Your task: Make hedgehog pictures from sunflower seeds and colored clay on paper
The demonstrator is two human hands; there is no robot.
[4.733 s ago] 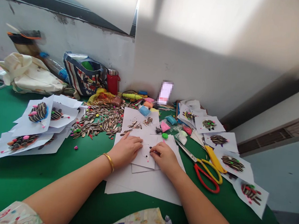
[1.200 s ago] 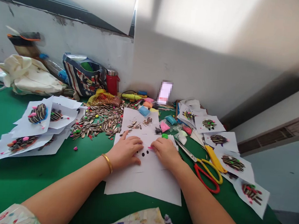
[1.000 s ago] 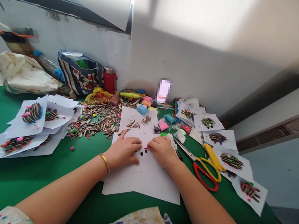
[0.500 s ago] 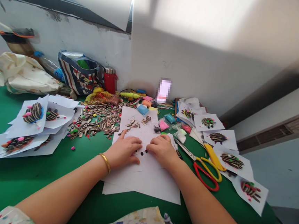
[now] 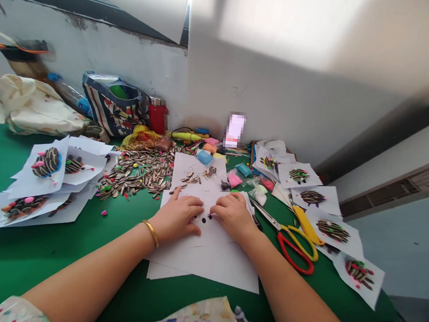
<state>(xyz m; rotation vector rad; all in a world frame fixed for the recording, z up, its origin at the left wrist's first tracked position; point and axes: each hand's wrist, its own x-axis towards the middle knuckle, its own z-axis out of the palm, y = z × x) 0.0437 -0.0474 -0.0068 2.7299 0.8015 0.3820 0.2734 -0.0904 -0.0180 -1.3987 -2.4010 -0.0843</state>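
My left hand [image 5: 180,215] lies on a sheet of white paper [image 5: 206,260], fingers spread and thumb apart. A gold bangle [image 5: 151,232] is on that wrist. My right hand [image 5: 233,216] rests on the same paper with its fingers curled together at the tips. Whatever may be between those fingertips is hidden. Small black dots [image 5: 204,220] sit on the paper in the gap between both hands, one of them close to my right fingertips. Just beyond, a smaller paper [image 5: 182,164] carries several loose sunflower seeds [image 5: 194,179].
A heap of sunflower seeds [image 5: 144,170] spreads at the back left. Scissors [image 5: 283,229] and a yellow utility knife [image 5: 306,224] lie right. Seed-covered pictures [image 5: 47,161] are stacked left; more [image 5: 332,231] line the right edge. Coloured clay packets [image 5: 244,170], bags [image 5: 114,104] and a red flask [image 5: 157,116] stand behind.
Almost nothing differs. The fingertips of my right hand have shifted very slightly by the black dots; my left hand stays in place.
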